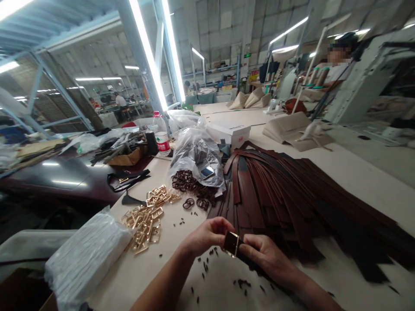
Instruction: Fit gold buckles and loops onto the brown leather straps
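Observation:
My left hand (pixel 212 235) pinches the end of a dark brown leather strap at a gold buckle (pixel 234 245). Just right of the buckle, my right hand (pixel 264 255) is closed around the strap, its thumb on top; the rest of the strap runs down toward me, partly behind that hand. Gold buckles (pixel 142 222) lie in a loose pile to the left. Behind my hands, brown leather loops (pixel 186 181) spill from a clear plastic bag (pixel 194 147). A wide fan of brown leather straps (pixel 285 190) spreads to the right. Small dark bits (pixel 205 263) are scattered beneath my hands.
A plastic-wrapped bundle (pixel 89 259) lies at the table's left edge. Farther back stand a bottle with a red label (pixel 162 140) and a white box (pixel 230 134). Beige folded pieces (pixel 296 131) lie at the back right, with a person (pixel 339 65) beyond them.

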`<state>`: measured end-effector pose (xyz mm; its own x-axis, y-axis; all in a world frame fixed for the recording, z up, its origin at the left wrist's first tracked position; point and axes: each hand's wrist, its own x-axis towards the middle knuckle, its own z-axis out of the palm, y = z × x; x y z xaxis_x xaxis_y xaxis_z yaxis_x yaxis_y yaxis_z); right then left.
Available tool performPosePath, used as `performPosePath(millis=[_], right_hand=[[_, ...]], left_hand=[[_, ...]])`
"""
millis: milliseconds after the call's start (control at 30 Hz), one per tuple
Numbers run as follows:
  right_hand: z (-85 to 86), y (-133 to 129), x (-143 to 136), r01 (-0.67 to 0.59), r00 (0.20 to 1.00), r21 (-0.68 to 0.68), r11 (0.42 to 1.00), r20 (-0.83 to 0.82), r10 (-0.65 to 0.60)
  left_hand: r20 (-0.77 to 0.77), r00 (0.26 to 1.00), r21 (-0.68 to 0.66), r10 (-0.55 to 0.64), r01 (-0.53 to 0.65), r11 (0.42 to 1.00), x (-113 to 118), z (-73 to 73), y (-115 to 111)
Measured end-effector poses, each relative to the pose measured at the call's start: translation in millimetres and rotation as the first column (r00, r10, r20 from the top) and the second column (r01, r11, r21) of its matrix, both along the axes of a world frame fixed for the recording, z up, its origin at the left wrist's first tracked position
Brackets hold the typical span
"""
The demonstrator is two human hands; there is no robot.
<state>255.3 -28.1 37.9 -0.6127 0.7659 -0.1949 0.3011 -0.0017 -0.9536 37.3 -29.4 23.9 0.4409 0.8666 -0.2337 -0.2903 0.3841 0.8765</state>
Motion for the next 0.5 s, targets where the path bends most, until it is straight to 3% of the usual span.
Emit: performPosePath(millis=[100, 167, 233, 300, 400, 433, 500], right_hand=[[11.7, -2, 15, -0.020, 0.992, 0.076, 0.997, 0.122, 0.011], [25.2, -6, 25, -0.029, 0.956, 0.211, 0.977, 0.292, -0.035], [43.1, -11, 33, -0.079, 0.875, 0.382, 0.921, 0.469, -0.120], [64.5, -14, 36, -0.195, 0.797, 0.537, 0.821, 0.575, -0.187], [99.9, -11, 29, -0.380, 0.800, 0.721, 0.579, 0.571, -0.185], [111.1, -7, 23, -0.401, 0.826, 0.771, 0.495, 0.538, -0.168], [128.4, 3, 10, -0.352, 0.889, 0.862, 0.365, 0.430, -0.156]], left_hand=[[-0.053, 0.996, 0.002, -0.073, 0.073, 0.997, 1, 3.9, -5], [-0.138, 0.978, 0.021, -0.158, 0.163, 0.986, 4, 4.2, -9], [-0.249, 0.935, 0.073, -0.252, 0.278, 0.958, 9, 4.7, -15], [-0.370, 0.878, 0.205, -0.303, 0.395, 0.896, 16, 7.8, -22], [-0.445, 0.845, 0.412, -0.298, 0.488, 0.769, 25, 16.7, -31], [-0.430, 0.859, 0.456, -0.276, 0.471, 0.755, 27, 19.4, -32], [-0.367, 0.915, 0.500, -0.169, 0.347, 0.794, 28, 21.8, -30]])
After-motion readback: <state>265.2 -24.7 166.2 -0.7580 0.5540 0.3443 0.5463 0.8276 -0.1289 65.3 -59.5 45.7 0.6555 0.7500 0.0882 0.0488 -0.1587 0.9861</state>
